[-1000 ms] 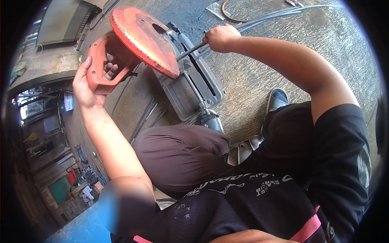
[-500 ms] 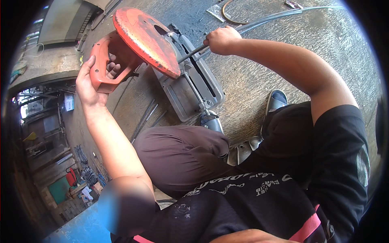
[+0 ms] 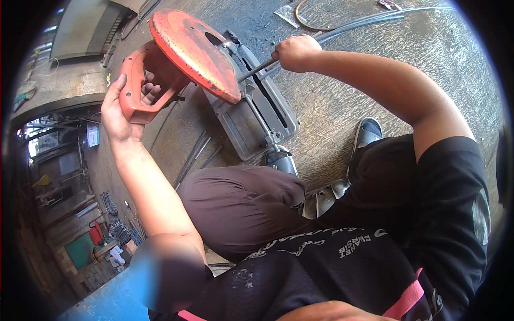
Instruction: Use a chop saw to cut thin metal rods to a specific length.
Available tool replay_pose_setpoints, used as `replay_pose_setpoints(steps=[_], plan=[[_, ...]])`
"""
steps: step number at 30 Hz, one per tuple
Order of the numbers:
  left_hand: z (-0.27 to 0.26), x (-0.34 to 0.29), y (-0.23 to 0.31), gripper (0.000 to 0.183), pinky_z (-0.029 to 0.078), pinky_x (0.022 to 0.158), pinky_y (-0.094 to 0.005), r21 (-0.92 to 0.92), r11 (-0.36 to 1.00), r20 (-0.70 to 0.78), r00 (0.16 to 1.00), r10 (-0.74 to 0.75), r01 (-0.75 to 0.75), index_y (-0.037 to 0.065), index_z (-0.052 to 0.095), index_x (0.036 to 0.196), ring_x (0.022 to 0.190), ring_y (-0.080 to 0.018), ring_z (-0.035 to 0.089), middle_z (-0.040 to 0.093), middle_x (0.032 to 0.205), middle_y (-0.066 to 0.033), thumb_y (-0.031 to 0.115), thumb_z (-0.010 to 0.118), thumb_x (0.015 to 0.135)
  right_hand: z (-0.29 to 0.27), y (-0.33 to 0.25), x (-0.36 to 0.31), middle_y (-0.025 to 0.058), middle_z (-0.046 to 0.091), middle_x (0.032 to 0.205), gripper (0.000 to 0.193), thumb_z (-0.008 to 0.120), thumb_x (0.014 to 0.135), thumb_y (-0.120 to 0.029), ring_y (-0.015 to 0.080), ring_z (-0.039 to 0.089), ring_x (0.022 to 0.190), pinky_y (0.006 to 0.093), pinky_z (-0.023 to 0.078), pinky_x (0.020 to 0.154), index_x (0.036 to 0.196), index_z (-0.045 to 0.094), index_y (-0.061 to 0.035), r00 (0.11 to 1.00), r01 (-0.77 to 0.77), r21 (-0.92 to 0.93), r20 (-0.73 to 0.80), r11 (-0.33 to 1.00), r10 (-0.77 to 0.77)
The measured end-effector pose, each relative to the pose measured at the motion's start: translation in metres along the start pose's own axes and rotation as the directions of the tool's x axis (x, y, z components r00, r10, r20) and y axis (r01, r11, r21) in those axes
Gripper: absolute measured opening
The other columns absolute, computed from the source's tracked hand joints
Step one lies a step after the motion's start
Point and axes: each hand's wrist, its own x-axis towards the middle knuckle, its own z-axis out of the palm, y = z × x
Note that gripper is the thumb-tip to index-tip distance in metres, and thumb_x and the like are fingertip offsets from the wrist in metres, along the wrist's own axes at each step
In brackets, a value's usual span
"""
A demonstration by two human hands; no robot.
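An orange-red chop saw (image 3: pixel 195 56) with a round, worn blade guard stands on a grey metal base (image 3: pixel 241 128) on the floor. My left hand (image 3: pixel 126 109) is wrapped round the saw's D-shaped handle (image 3: pixel 131 80), fingers curling through its opening. My right hand (image 3: pixel 299 52) is closed around a thin grey metal rod (image 3: pixel 259 70). One end of that rod reaches into the saw's clamp beside the guard. The guard hides the blade and the rod's far tip.
Several long rods (image 3: pixel 369 25) stretch over the floor to the upper right, near a brown hose loop (image 3: pixel 302 18) and a clear plastic bag (image 3: pixel 288 15). Short rod pieces (image 3: pixel 199 150) lie left of the base. My sandalled feet (image 3: pixel 368 131) are close to the saw.
The view has shifted very slightly. Both hands keep their holds, and the saw and rod stay nearly where they were.
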Motion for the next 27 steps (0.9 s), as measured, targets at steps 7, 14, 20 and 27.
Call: replay_pose_setpoints(steps=[7, 14, 20, 27], plan=[[0.0, 0.001, 0.0, 0.045, 0.053, 0.077, -0.0376, -0.001, 1.0, -0.003, 1.0, -0.013, 0.013, -0.009, 0.047, 0.115, 0.082, -0.0239, 0.058, 0.057, 0.094, -0.0157, 0.028, 0.05, 0.089, 0.0, 0.0, 0.001, 0.0089, 0.068, 0.098, 0.035, 0.042, 0.094, -0.036, 0.0243, 0.064, 0.096, 0.0386, 0.049, 0.085, 0.1, 0.068, -0.0138, 1.0, -0.008, 0.007, 0.008, 1.0, 0.008], [0.0, 0.0, 0.001, 0.044, 0.052, 0.077, -0.0375, 0.0, 1.0, 0.023, 1.0, 0.009, -0.009, -0.008, 0.048, 0.113, 0.081, -0.0246, 0.059, 0.057, 0.094, -0.0156, 0.029, 0.05, 0.089, -0.004, 0.0, -0.001, 0.0094, 0.068, 0.1, 0.035, 0.04, 0.094, -0.035, 0.025, 0.064, 0.097, 0.0389, 0.049, 0.085, 0.102, 0.068, -0.0144, 1.0, 0.003, 0.02, 0.011, 1.0, -0.003], [0.0, 0.0, 0.001, 0.045, 0.052, 0.076, -0.0375, 0.005, 1.0, 0.022, 1.0, 0.0, 0.0, -0.009, 0.049, 0.11, 0.08, -0.0249, 0.059, 0.057, 0.094, -0.0156, 0.031, 0.052, 0.089, 0.008, 0.013, 0.007, 0.0109, 0.067, 0.101, 0.037, 0.04, 0.094, -0.036, 0.0264, 0.063, 0.098, 0.0404, 0.048, 0.086, 0.103, 0.067, -0.0132, 1.0, 0.014, 0.052, 0.019, 0.999, -0.015], [-0.014, 0.008, -0.01, 0.046, 0.054, 0.075, -0.0369, -0.111, 0.993, 0.065, 0.998, -0.025, 0.032, -0.004, 0.047, 0.115, 0.077, -0.0217, 0.061, 0.06, 0.094, -0.0131, 0.035, 0.05, 0.091, -0.023, 0.062, 0.001, 0.0176, 0.062, 0.086, 0.044, 0.033, 0.098, -0.038, 0.0325, 0.062, 0.087, 0.0451, 0.048, 0.082, 0.093, 0.062, -0.0055, 1.0, 0.003, 0.31, 0.001, 0.951, -0.004]])
